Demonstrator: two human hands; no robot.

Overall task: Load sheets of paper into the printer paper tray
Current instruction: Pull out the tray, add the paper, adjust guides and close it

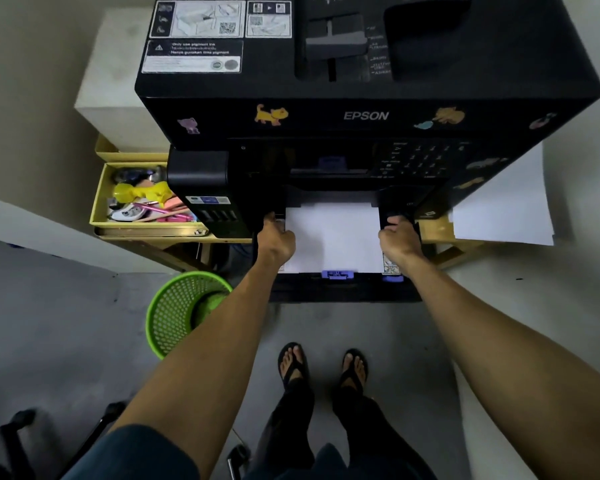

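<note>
Grey concrete floor below, the black plastic pull-out paper tray (343, 289) carries a light, floppy white paper stack (333, 237), so the left hand (278, 237) at 9 o'clock and right hand (399, 237) at 3 o'clock sensibly curl their fingers (394, 221) closed on the tray's stiff side walls.

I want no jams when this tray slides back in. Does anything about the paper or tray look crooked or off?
Nothing stands out. The white paper stack lies flat and square in the pulled-out tray, with the left hand and right hand gripping its sides. Spare sheets overhang the table beside the printer.

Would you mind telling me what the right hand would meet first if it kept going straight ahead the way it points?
Most likely the printer: the right hand grips the paper tray edge, pointing into the body's front opening, though depth is unclear.
</note>
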